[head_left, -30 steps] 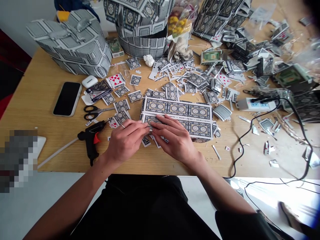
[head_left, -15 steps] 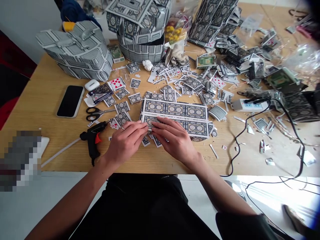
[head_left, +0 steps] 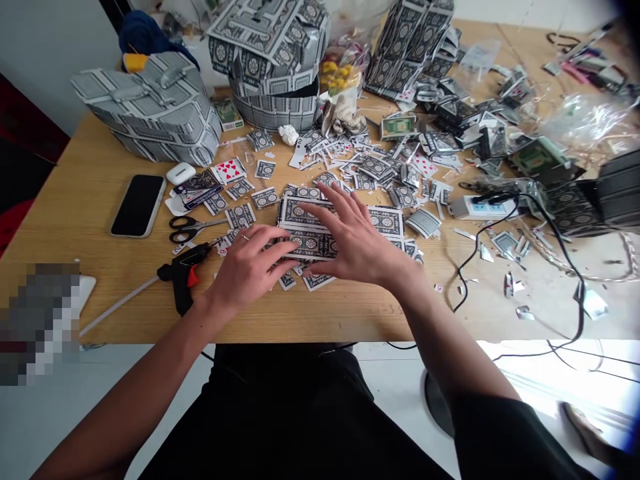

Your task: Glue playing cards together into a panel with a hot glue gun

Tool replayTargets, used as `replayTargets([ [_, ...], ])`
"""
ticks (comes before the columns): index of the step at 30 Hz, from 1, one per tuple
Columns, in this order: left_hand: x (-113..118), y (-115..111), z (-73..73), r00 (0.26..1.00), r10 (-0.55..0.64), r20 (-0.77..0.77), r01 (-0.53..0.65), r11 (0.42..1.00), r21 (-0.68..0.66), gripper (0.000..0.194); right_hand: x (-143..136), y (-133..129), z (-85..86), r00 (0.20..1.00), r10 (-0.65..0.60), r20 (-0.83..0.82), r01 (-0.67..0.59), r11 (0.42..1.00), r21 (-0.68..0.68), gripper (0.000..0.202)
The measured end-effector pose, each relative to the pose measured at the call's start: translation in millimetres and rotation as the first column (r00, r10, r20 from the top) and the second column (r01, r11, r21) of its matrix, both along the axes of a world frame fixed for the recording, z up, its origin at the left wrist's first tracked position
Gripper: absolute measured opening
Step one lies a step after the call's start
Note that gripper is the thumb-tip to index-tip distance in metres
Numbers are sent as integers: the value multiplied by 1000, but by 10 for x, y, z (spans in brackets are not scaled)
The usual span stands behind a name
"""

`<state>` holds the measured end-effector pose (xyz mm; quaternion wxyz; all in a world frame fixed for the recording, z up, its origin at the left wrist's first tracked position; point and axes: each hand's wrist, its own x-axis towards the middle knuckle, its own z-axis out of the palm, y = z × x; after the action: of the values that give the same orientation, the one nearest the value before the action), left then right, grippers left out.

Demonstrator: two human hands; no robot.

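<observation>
A flat panel of grey-patterned playing cards joined edge to edge (head_left: 320, 230) lies in the middle of the light wooden surface (head_left: 80, 220), among loose card pieces. The left hand (head_left: 245, 267) is laid on the panel's near left edge, its fingers (head_left: 280, 248) stretched forward and pressed down on the cards; nothing is gripped in it, and a ring is worn on one finger. The right hand (head_left: 357, 243) is spread flat over the panel's middle, fingers fanned wide, so its grip is fully open and empty; whether the palm touches the cards cannot be told. Part of the panel is hidden under this hand.

Just left of the left hand, a black glue gun with a red trigger (head_left: 181, 273) lies on the surface, a pale glue stick (head_left: 115, 308) jutting from its rear. Beyond it, black-handled scissors (head_left: 187, 227) rest, and further left a black phone (head_left: 137, 205) lies face up beside a white earbud case (head_left: 181, 173). At the back left, a rounded structure built of grey cards (head_left: 150, 110) stands. To the right, a white power strip (head_left: 483, 207) is seen with a black cable (head_left: 470, 257) trailing over the edge.
</observation>
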<state>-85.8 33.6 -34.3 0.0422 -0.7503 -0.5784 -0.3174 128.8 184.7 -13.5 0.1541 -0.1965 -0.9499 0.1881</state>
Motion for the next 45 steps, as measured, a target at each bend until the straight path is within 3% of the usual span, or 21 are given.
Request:
replayTargets([
  [4, -91, 84, 28, 998, -19, 62, 27, 992, -121, 43, -168, 136, -4, 994, 63, 93, -59, 997, -47, 120],
  [10, -203, 49, 57, 990, -26, 139, 63, 959, -275, 61, -254, 130, 35, 990, 113, 87, -110, 993, -35, 101],
  [14, -217, -124, 144, 982, 10, 187, 49, 950, -308, 54, -201, 97, 84, 987, 144, 76, -140, 988, -59, 97],
  [17, -215, -304, 210, 966, 90, 244, 0, 937, -350, 24, -162, 70, 103, 981, 160, 107, -153, 985, -78, 96],
  [19, -216, -418, 232, 950, 160, 268, -39, 913, -407, 15, -142, 68, 95, 979, 163, 125, -154, 985, -82, 98],
  [26, -192, -723, 215, 902, 292, 316, -100, 857, -506, 31, -18, 153, 108, 983, 156, 94, -150, 986, -71, 102],
  [29, -202, -915, 202, 887, 402, 229, -253, 835, -488, 45, 77, 134, 190, 986, 148, 73, -144, 988, -56, 87],
  [31, -247, -1067, 191, 844, 527, 97, -444, 790, -423, 51, 147, 94, 233, 988, 150, 46, -147, 988, -56, 69],
  [35, -405, -1299, 167, 657, 738, -155, -730, 572, -373, 52, 269, 12, 211, 984, 176, -25, -177, 982, -68, 39],
  [38, -517, -1332, 137, 608, 767, -206, -752, 471, -461, 52, 317, -8, 129, 982, 179, -61, -184, 980, -80, 37],
  [43, -644, -1283, 78, 623, 775, -106, -692, 483, -536, 45, 263, -30, 24, 984, 154, -89, -163, 981, -104, 39],
  [45, -682, -1310, 65, 587, 806, -75, -688, 448, -570, 39, 207, -59, 9, 985, 146, -90, -154, 984, -94, 38],
])
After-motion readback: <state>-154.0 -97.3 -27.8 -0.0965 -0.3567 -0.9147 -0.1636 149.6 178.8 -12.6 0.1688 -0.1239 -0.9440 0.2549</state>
